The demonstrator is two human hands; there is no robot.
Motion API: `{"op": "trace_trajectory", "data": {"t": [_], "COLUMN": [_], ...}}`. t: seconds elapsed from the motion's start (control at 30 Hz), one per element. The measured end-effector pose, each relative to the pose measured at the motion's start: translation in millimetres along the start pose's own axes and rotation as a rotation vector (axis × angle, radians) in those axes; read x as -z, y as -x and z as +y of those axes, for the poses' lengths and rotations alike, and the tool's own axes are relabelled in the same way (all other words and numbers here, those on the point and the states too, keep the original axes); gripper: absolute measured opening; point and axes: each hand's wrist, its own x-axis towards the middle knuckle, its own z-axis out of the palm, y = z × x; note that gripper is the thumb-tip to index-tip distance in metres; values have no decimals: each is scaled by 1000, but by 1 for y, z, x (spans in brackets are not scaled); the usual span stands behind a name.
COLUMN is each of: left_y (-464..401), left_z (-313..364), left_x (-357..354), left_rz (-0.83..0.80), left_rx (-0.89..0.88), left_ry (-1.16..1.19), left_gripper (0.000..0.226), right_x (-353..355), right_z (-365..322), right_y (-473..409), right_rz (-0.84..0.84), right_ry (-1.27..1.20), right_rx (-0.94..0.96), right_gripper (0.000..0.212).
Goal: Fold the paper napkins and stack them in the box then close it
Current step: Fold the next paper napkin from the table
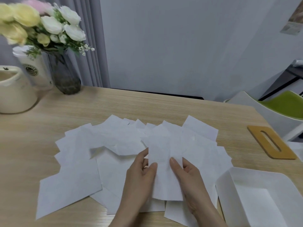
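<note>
Holding one napkin [165, 169] between left hand [139, 174] and right hand [188, 174], both grips pinching it above the loose pile [78, 161], you risk a crooked fold; the box [255, 199] waits right of your grip.

Soft even indoor light, faint shadows, flowers [41, 25] blurred at left, wide-angle bending at edges

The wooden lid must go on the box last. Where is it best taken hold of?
The lid lies flat near the table's right edge. Judging by its thin slab shape, grip a long edge, coming from the right side, or hook fingers through its oval slot.
</note>
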Motion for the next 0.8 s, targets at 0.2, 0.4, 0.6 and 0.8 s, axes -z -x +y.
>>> {"op": "trace_trajectory", "data": {"t": [0.2,0.4,0.6,0.8], "left_y": [-2,-3,-9,-11], "left_z": [-1,-3,-9,-11], "left_x": [12,22,46,65], "left_rz": [100,108,230,292], "left_rx": [55,70,84,113], "left_ry": [67,106,149,236], "left_gripper": [37,30,26,24], "right_x": [-7,-23,-17,-11], "right_z": [3,3,7,10], "right_y": [1,4,-18,-49], "right_rz": [0,-71,201,144], "right_ry": [144,217,791,1210], "right_rx": [39,54,387,368], "right_gripper": [15,13,21,59]}}
